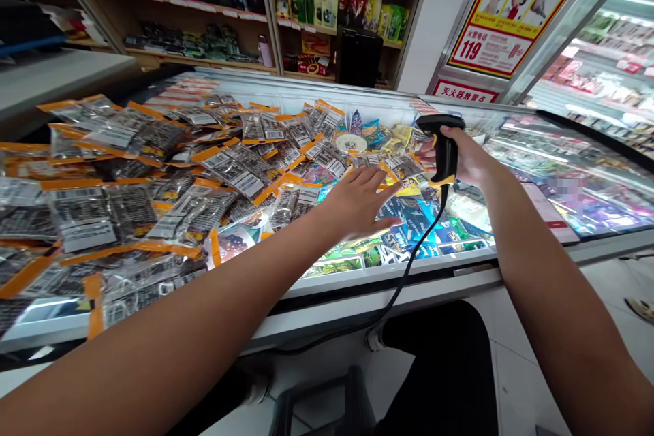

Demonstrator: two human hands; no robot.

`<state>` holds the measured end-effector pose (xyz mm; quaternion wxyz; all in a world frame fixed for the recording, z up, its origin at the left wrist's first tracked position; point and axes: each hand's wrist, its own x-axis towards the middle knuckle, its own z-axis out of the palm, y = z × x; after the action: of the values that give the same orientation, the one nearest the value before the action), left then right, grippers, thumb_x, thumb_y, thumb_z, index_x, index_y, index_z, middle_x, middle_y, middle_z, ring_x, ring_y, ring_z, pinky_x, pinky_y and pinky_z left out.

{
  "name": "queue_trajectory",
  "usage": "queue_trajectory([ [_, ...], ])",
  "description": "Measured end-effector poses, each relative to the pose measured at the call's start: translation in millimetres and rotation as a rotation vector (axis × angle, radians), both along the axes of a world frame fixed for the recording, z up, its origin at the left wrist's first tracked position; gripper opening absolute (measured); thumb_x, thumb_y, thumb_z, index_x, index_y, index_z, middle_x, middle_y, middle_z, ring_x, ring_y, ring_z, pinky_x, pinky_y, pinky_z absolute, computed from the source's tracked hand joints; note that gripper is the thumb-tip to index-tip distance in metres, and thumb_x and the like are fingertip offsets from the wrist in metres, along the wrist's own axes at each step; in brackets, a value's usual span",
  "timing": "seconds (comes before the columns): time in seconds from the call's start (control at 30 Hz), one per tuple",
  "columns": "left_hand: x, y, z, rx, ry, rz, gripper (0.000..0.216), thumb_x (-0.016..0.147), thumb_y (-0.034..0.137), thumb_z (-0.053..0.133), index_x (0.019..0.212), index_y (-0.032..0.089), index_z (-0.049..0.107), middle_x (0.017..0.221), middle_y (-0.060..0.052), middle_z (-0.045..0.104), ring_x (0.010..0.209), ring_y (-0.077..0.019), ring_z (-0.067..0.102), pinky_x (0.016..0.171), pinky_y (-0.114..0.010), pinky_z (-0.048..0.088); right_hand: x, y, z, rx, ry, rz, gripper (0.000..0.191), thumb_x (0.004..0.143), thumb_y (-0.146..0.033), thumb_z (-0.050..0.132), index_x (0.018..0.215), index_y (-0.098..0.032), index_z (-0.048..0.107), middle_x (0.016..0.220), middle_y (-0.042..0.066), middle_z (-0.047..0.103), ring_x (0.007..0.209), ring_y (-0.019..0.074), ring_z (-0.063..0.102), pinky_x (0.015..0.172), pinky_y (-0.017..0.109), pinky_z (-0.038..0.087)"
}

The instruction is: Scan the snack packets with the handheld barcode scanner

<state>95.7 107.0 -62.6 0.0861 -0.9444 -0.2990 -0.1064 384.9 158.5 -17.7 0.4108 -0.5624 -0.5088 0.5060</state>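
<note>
Shelves (pixel 178 5) line the room behind our glass-topped table (pixel 439 291); orange-edged packets (pixel 235 170) heap its left to the front edge, leaving room rightward. Our left hand (pixel 359 203) hovers, fingers apart; our right hand (pixel 471 155) has fingers clamped around the scanner (pixel 446 158) (cable (pixel 415 255) drooping) above the glass.

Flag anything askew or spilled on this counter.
Only the orange-edged packets on the glass counter: they lie in a loose heap at mixed angles, many overlapping, rather than in rows. No spill shows.
</note>
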Motion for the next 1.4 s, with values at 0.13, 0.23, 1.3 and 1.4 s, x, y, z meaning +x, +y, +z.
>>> queue_trajectory([
  [0.13, -2.3, 0.3, 0.3, 0.064, 0.002, 0.111, 0.086, 0.097, 0.075, 0.036, 0.161, 0.017, 0.036, 0.159, -0.022, 0.043, 0.149, -0.0389, 0.038, 0.123, -0.051, 0.024, -5.6, -3.3, -1.0, -0.080, -0.005, 0.140, 0.052, 0.090, -0.071, 0.055, 0.099, -0.022, 0.072, 0.106, 0.015, 0.078, 0.109, 0.0347, 0.072, 0.096, 0.050, 0.059],
  [0.23, -4.3, -1.0, 2.6, 0.069, 0.010, 0.151, 0.084, 0.097, 0.075, 0.036, 0.154, 0.014, 0.046, 0.158, -0.022, 0.043, 0.149, -0.0394, 0.038, 0.123, -0.051, 0.023, -10.2, -6.4, 0.6, -0.089, 0.029, 0.198, 0.051, 0.092, -0.069, 0.055, 0.101, -0.021, 0.072, 0.104, 0.015, 0.078, 0.109, 0.0346, 0.072, 0.099, 0.051, 0.057],
  [1.3, -11.3, 5.2, 9.8, -0.062, 0.083, 0.236, 0.073, 0.100, 0.063, 0.038, 0.158, 0.018, 0.043, 0.170, -0.018, 0.026, 0.155, -0.0375, 0.031, 0.124, -0.054, 0.021, -12.6, -42.5, 28.6, -0.153, -0.289, 0.457, 0.047, 0.089, -0.068, 0.058, 0.092, -0.021, 0.063, 0.057, 0.004, 0.056, 0.045, 0.0191, 0.051, 0.044, 0.036, 0.048],
  [1.4, -11.3, 6.2, 8.8, -0.075, 0.077, 0.232, 0.073, 0.100, 0.063, 0.040, 0.157, 0.019, 0.043, 0.171, -0.017, 0.025, 0.154, -0.0389, 0.031, 0.124, -0.055, 0.022, -13.7, -43.4, 29.8, -0.145, -0.320, 0.449, 0.050, 0.087, -0.071, 0.059, 0.091, -0.021, 0.063, 0.057, 0.004, 0.056, 0.044, 0.0197, 0.051, 0.048, 0.039, 0.050],
])
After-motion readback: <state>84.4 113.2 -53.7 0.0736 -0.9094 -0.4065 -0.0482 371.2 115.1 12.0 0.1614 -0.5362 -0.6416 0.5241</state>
